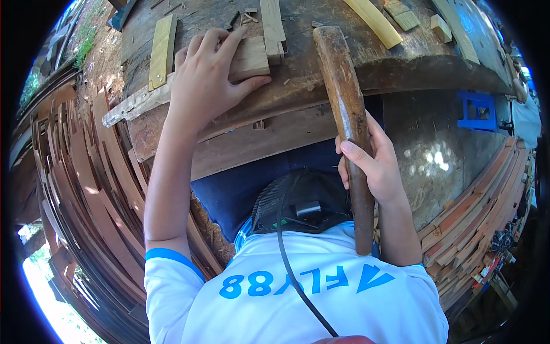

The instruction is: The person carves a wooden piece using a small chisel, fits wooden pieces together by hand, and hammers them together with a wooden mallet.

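My left hand [203, 80] lies over a short wooden block [250, 57] on the workbench, gripping it with the fingers across its top and the thumb along the near side. Part of the block is hidden under the palm. In my right hand [375, 163] is a worn brown wooden mallet [342, 80], the fingers wrapped around its middle. Its thick end is over the bench edge and its narrower end points back to my body. A wooden strip [272, 23] stands close to the block's right end.
The workbench [309, 69] has a rough, rounded front edge. A yellowish slat [162, 51], a curved wooden piece [375, 23] and a small offcut [440, 28] lie on it. Stacked boards stand at left [86, 166] and right [475, 195]. A blue plastic stool [478, 112] is under the bench.
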Motion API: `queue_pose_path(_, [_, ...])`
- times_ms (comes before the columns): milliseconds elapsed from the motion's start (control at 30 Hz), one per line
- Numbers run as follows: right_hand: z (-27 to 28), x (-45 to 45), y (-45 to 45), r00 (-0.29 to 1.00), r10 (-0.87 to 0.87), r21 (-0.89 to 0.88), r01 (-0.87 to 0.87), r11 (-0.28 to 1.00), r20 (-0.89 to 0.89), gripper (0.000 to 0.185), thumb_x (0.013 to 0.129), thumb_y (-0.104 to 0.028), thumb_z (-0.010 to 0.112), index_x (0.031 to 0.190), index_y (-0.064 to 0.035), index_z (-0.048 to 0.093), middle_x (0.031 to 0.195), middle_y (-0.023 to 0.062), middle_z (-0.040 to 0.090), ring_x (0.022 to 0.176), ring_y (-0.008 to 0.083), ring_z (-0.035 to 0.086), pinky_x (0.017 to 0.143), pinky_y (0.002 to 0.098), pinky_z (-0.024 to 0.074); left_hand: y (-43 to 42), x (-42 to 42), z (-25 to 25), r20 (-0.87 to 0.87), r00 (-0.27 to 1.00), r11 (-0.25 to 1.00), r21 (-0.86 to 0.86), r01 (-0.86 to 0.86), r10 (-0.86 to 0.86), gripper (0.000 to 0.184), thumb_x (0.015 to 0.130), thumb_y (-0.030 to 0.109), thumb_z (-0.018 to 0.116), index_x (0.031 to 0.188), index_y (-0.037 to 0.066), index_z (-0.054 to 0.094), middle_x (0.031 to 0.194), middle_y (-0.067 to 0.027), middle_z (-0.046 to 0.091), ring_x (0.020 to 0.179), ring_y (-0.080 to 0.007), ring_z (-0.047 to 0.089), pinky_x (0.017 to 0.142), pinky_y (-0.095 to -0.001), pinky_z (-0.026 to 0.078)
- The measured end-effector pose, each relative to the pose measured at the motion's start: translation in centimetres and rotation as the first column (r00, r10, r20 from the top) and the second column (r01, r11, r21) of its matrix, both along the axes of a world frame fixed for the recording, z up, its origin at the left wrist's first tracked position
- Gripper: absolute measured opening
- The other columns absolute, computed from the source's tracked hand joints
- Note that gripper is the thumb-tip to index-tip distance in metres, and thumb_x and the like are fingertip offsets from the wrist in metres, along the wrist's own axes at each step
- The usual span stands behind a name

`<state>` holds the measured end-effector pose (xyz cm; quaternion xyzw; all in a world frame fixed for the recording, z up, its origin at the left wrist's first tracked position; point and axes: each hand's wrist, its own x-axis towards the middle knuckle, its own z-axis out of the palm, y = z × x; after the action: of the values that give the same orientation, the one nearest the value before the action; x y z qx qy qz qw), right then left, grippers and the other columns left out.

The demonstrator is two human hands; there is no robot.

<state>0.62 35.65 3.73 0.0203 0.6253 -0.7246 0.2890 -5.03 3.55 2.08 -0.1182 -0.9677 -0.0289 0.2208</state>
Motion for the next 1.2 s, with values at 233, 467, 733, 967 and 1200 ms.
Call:
queue_pose_path(233, [-0.8, -1.9, 0.8, 0.994, -0.107, 0.039, 0.107, 0.994, 0.011, 0.071, 0.102, -0.014, 0.073, 0.163, -0.0001, 0.04, 0.095, 0.0071, 0.062, 0.061, 0.0146, 0.066, 0.052, 0.0305, 0.0559, 1.7, -0.9, -0.7, 0.042, 0.997, 0.994, 0.086, -0.068, 0.064, 0.08, 0.082, 0.07, 0.082, 0.137, 0.012, 0.074, 0.125, -0.0061, 0.068, 0.12, -0.0294, 0.062, 0.105, -0.0491, 0.048])
queue_pose_path(467, [0.4, -3.4, 2.9, 0.997, 0.017, 0.1, -0.009, 0.995, -0.081, 0.078, 0.105, -0.013, 0.068, 0.172, -0.0058, 0.028, 0.096, 0.0086, 0.062, 0.063, 0.0145, 0.066, 0.051, 0.0298, 0.056, 5.3, -3.3, -0.9, -0.005, 0.987, 0.986, 0.035, -0.16, 0.161, 0.077, 0.085, 0.069, 0.081, 0.138, 0.013, 0.073, 0.129, -0.0064, 0.068, 0.122, -0.0302, 0.062, 0.105, -0.0479, 0.05])
queue_pose_path(733, [1.2, -4.0, 2.7, 0.963, -0.203, 0.122, 0.226, 0.966, -0.18, 0.074, 0.111, -0.018, 0.057, 0.175, -0.0122, 0.02, 0.1, 0.0127, 0.06, 0.06, 0.0146, 0.066, 0.044, 0.0288, 0.0565, 5.1, -3.1, -0.7, -0.011, 0.988, 0.988, -0.012, -0.153, 0.153, 0.08, 0.084, 0.071, 0.081, 0.138, 0.013, 0.073, 0.124, -0.0049, 0.067, 0.118, -0.029, 0.062, 0.103, -0.0476, 0.051])
queue_pose_path(967, [1.1, -3.6, 2.2, 0.939, -0.282, 0.14, 0.312, 0.94, -0.197, 0.075, 0.111, -0.018, 0.057, 0.176, -0.0123, 0.02, 0.097, 0.0124, 0.061, 0.059, 0.0145, 0.065, 0.044, 0.0285, 0.0554, 5.1, -3.2, -0.8, -0.038, 0.989, 0.989, -0.015, -0.145, 0.144, 0.078, 0.084, 0.071, 0.081, 0.135, 0.013, 0.075, 0.122, -0.0046, 0.066, 0.118, -0.0287, 0.062, 0.103, -0.0486, 0.05])
queue_pose_path(1200, [2.7, -2.5, 0.8, 0.999, 0.053, 0.079, -0.052, 0.996, -0.01, 0.081, 0.108, -0.019, 0.063, 0.176, -0.0097, 0.02, 0.095, 0.0127, 0.061, 0.054, 0.0159, 0.062, 0.044, 0.029, 0.0523, 5.0, -2.9, -0.8, -0.042, 0.985, 0.986, 0.0, -0.167, 0.167, 0.078, 0.082, 0.071, 0.082, 0.134, 0.014, 0.077, 0.121, -0.0036, 0.068, 0.118, -0.0286, 0.063, 0.102, -0.0494, 0.049])
